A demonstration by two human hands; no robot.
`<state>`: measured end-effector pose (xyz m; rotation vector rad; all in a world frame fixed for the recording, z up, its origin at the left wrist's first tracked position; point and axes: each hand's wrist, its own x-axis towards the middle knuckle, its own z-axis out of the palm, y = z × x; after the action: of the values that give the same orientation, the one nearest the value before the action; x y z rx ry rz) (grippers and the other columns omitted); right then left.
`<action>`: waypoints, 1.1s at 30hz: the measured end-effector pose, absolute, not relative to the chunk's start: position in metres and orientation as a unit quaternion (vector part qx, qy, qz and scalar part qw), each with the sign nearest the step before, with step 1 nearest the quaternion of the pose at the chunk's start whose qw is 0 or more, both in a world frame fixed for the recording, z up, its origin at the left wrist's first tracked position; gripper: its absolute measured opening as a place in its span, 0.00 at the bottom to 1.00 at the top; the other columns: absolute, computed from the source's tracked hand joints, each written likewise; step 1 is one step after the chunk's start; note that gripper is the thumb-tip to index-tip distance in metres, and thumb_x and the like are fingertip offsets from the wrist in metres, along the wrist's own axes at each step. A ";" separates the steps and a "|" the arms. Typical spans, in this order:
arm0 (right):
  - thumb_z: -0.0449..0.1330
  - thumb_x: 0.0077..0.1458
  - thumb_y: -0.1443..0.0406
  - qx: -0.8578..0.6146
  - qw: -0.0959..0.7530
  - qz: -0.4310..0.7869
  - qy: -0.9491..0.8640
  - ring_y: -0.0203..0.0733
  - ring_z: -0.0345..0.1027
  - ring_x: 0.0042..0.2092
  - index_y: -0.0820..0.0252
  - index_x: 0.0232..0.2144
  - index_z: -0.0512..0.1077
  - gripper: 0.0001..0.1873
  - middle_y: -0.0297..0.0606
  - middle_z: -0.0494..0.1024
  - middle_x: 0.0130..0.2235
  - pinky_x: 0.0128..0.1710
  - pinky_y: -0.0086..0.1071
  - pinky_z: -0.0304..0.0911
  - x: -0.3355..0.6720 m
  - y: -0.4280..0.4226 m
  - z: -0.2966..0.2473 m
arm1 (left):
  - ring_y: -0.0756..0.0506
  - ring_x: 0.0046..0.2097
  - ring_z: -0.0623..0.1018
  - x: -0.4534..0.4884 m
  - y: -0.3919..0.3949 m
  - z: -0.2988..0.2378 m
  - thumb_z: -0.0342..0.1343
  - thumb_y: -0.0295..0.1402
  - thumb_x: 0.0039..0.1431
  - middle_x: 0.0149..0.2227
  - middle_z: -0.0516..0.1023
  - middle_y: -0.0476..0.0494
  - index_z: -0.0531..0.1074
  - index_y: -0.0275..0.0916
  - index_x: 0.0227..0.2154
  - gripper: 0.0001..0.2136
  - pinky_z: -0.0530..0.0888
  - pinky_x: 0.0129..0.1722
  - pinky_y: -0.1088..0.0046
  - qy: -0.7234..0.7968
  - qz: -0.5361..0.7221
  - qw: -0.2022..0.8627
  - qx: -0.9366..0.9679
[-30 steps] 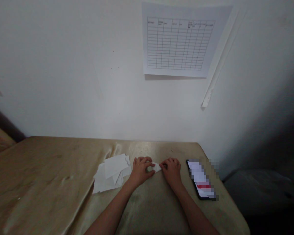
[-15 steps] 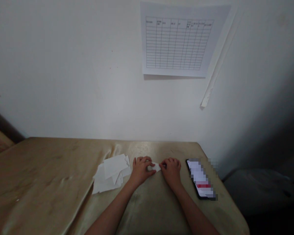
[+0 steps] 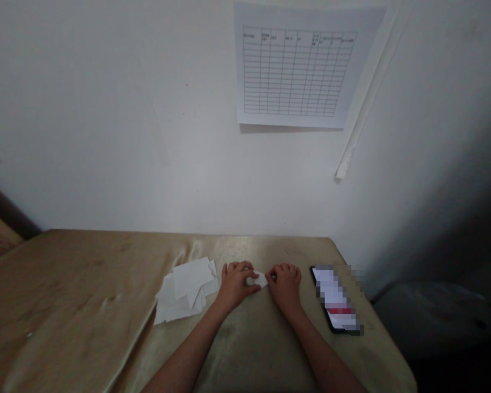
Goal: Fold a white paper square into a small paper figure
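Note:
A small folded piece of white paper (image 3: 261,280) lies between my two hands, low over the table. My left hand (image 3: 238,284) grips its left side with thumb and fingers, which cover part of it. At the paper's right corner, the fingertips of my right hand (image 3: 285,283) are pinched together. To the left of my left hand rests a loose pile of torn white paper sheets (image 3: 192,281), overlapping one another.
A phone (image 3: 335,300) with a lit, blurred screen lies right of my right hand. The table (image 3: 85,305) has a wrinkled brownish cover and meets a white wall. A printed grid sheet (image 3: 297,71) hangs there. Dark bulky material (image 3: 437,311) sits beyond the right edge.
My right hand has shifted very slightly to the left at the paper's corner. Otherwise the hands, the pile and the phone look the same.

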<state>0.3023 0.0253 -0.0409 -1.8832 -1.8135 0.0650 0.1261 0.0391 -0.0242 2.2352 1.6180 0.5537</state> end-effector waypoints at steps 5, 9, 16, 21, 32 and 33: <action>0.58 0.59 0.61 -0.695 0.257 0.021 -0.671 0.50 0.62 0.50 0.55 0.32 0.75 0.07 0.41 0.77 0.41 0.59 0.46 0.43 0.302 0.025 -0.040 | 0.37 0.57 0.67 0.126 0.040 -0.024 0.68 0.45 0.48 0.54 0.76 0.52 0.80 0.54 0.39 0.13 0.50 0.63 0.47 0.568 0.194 0.166 0.782; 0.57 0.59 0.62 -0.697 0.252 0.024 -0.670 0.50 0.62 0.50 0.56 0.33 0.75 0.07 0.41 0.77 0.41 0.58 0.46 0.44 0.302 0.026 -0.040 | 0.37 0.58 0.67 0.125 0.041 -0.026 0.68 0.44 0.48 0.54 0.75 0.52 0.80 0.54 0.39 0.13 0.50 0.63 0.45 0.564 0.194 0.164 0.786; 0.59 0.59 0.61 -0.697 0.259 0.019 -0.668 0.51 0.62 0.51 0.55 0.33 0.75 0.06 0.41 0.77 0.41 0.60 0.48 0.41 0.301 0.026 -0.043 | 0.37 0.59 0.65 0.126 0.040 -0.026 0.67 0.41 0.50 0.54 0.73 0.53 0.78 0.64 0.43 0.16 0.45 0.64 0.41 0.557 0.183 0.164 0.793; 0.58 0.60 0.61 -0.695 0.263 0.015 -0.669 0.50 0.62 0.50 0.55 0.33 0.75 0.07 0.41 0.77 0.40 0.58 0.46 0.44 0.302 0.026 -0.045 | 0.36 0.60 0.65 0.128 0.038 -0.022 0.66 0.42 0.50 0.55 0.72 0.52 0.78 0.67 0.44 0.17 0.43 0.64 0.39 0.557 0.172 0.163 0.796; 0.63 0.56 0.55 -0.664 0.273 0.039 -0.695 0.50 0.61 0.51 0.52 0.40 0.75 0.12 0.40 0.74 0.44 0.60 0.46 0.44 0.311 0.016 -0.042 | 0.32 0.66 0.58 0.129 0.039 -0.025 0.66 0.44 0.48 0.63 0.66 0.53 0.77 0.67 0.46 0.19 0.43 0.64 0.37 0.575 0.160 0.154 0.787; 0.64 0.54 0.53 -0.664 0.275 0.038 -0.694 0.50 0.61 0.51 0.52 0.41 0.74 0.14 0.41 0.74 0.44 0.60 0.46 0.44 0.311 0.015 -0.042 | 0.32 0.66 0.58 0.129 0.039 -0.025 0.66 0.44 0.49 0.63 0.66 0.52 0.77 0.68 0.46 0.19 0.43 0.64 0.37 0.574 0.161 0.153 0.788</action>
<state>0.3113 0.0150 -0.0417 -1.7840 -1.8664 0.1024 0.1289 0.0394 -0.0248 2.2603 1.6478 0.4628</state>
